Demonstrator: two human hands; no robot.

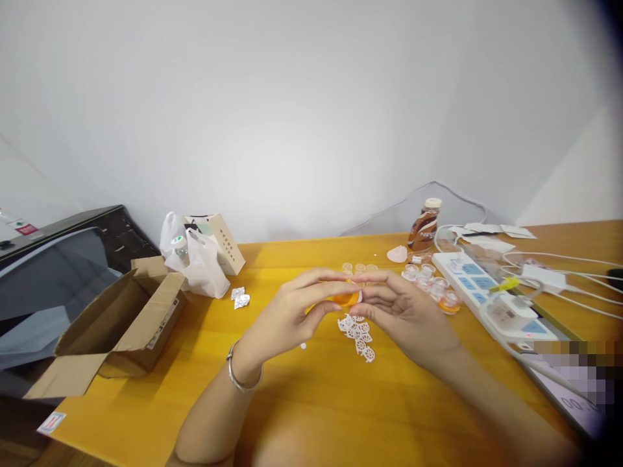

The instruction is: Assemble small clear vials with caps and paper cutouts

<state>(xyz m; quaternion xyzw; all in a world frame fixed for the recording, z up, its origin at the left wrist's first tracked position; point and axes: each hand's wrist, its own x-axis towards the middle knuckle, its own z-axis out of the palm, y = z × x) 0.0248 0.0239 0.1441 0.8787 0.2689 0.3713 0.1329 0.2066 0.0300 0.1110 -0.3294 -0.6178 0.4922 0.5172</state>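
Observation:
Between both hands, above the table, is a small round orange piece (346, 299) with a whitish edge on its right side. My left hand (304, 308) pinches it from the left, thumb below and fingers above. On the other side my right hand (392, 308) grips it with thumb and fingertips; the fingers partly cover it. Several white spoked plastic wheels (357, 331) lie in a cluster just below the hands. Behind the fingers stand small clear round pieces (360, 267). To the right are several clear round cases (426, 275), and an orange one (448, 303) sits among them.
An open cardboard box (131, 318) is at the left, near a white plastic bag (202, 266) and a beige carton (226, 243). Foil scraps (240, 297) lie close by. A brown drink bottle (425, 224), a power strip (481, 285) and white cables occupy the right.

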